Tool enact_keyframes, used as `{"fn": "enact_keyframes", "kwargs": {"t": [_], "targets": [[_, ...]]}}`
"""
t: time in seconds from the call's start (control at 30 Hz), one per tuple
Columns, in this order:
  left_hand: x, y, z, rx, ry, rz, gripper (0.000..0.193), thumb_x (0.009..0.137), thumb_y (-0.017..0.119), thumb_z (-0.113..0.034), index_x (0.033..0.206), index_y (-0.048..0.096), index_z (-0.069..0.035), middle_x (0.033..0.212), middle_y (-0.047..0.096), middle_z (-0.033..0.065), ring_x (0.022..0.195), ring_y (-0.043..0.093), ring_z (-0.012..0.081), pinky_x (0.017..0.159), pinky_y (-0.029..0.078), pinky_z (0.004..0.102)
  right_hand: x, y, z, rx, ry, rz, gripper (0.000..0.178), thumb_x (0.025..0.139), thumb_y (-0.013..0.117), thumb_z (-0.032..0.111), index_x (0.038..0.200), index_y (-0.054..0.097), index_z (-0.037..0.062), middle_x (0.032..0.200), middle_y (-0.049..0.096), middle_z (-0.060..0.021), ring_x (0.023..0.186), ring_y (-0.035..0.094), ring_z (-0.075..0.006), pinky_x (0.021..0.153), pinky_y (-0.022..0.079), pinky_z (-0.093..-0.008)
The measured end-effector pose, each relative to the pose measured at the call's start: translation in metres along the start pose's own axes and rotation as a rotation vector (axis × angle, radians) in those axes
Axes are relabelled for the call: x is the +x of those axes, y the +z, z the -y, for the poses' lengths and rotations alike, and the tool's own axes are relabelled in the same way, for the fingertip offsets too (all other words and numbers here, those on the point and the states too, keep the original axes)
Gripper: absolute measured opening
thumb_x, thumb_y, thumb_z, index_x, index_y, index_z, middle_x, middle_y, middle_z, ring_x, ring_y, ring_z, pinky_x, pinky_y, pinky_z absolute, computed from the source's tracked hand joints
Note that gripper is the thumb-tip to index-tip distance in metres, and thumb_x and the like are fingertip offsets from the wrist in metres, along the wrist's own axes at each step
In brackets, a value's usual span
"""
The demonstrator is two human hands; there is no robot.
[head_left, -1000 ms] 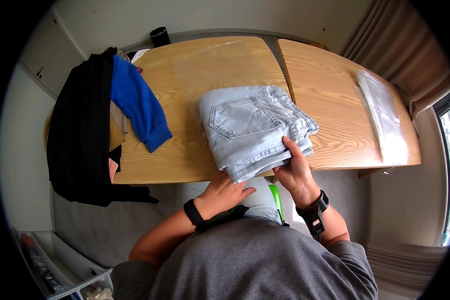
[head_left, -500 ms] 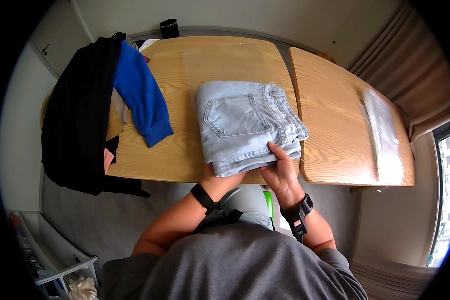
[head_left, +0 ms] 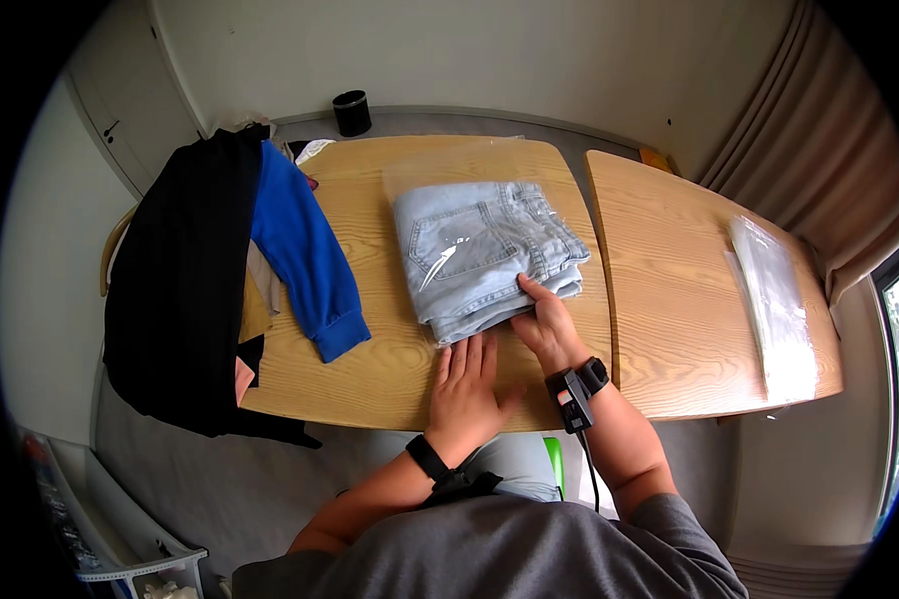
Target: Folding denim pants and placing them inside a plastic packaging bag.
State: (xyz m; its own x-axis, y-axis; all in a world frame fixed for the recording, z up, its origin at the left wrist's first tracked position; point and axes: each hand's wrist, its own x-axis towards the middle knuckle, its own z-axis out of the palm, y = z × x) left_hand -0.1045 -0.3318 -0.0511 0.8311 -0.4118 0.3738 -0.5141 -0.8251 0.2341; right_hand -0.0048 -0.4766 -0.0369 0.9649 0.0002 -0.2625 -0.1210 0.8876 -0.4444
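Note:
Folded light-blue jeans [head_left: 469, 240] lie on the wooden table with the back pocket facing up. A clear plastic bag [head_left: 440, 172] shows beyond their far edge, and bright glare over the pocket suggests the film covers them. My right hand [head_left: 549, 324] grips the near right corner, thumb on top and the other fingers hidden underneath. Flat on the tabletop lies my left hand [head_left: 466, 394], its fingers stretched out with the tips at the near edge of the jeans.
A black garment [head_left: 175, 290] and a blue sleeve [head_left: 310, 260] drape over the table's left end. Clear plastic bags [head_left: 774, 304] are stacked on the second table [head_left: 669, 299]. Beyond the table stands a black bin [head_left: 351, 113]; a grey crate [head_left: 120, 529] sits at lower left.
My left hand has come out from under the jeans and now rests flat at their near edge. Glare from plastic now shows over the pocket. The view has tilted up slightly.

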Motion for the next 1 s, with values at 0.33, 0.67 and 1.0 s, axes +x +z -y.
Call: {"fn": "enact_keyframes", "kwargs": {"t": [0.33, 0.67, 1.0], "targets": [[-0.034, 0.014, -0.010, 0.044, 0.077, -0.017, 0.074, 0.084, 0.054, -0.049, 0.134, 0.036, 0.003, 0.140, 0.034, 0.0242, 0.133, 0.030, 0.0355, 0.110, 0.020, 0.0466, 0.077, -0.005, 0.010, -0.107, -0.059, 0.105, 0.027, 0.094, 0.049, 0.013, 0.115, 0.051, -0.0039, 0.113, 0.059, -0.0154, 0.103, 0.058, -0.0280, 0.094, 0.046, -0.0379], [-0.030, 0.008, -0.008, 0.024, 0.115, -0.071, 0.066, 0.084, 0.057, -0.043, 0.130, 0.043, 0.002, 0.137, 0.040, 0.0230, 0.129, 0.036, 0.0353, 0.108, 0.025, 0.0477, 0.074, 0.022, 0.010, -0.128, -0.096, 0.079, 0.033, 0.093, 0.052, 0.018, 0.119, 0.049, -0.0024, 0.120, 0.056, -0.0129, 0.111, 0.052, -0.0273, 0.099, 0.041, -0.0388], [-0.072, -0.027, 0.026, 0.030, 0.247, 0.036, 0.059, 0.085, 0.057, -0.039, 0.131, 0.046, -0.004, 0.138, 0.041, 0.0201, 0.127, 0.040, 0.0329, 0.105, 0.029, 0.0466, -0.104, -0.001, 0.029, -0.861, 0.132, 0.385, 0.020, 0.092, 0.051, 0.009, 0.104, 0.059, -0.0048, 0.099, 0.064, -0.0141, 0.089, 0.063, -0.0202, 0.079, 0.051, -0.0295]]}}
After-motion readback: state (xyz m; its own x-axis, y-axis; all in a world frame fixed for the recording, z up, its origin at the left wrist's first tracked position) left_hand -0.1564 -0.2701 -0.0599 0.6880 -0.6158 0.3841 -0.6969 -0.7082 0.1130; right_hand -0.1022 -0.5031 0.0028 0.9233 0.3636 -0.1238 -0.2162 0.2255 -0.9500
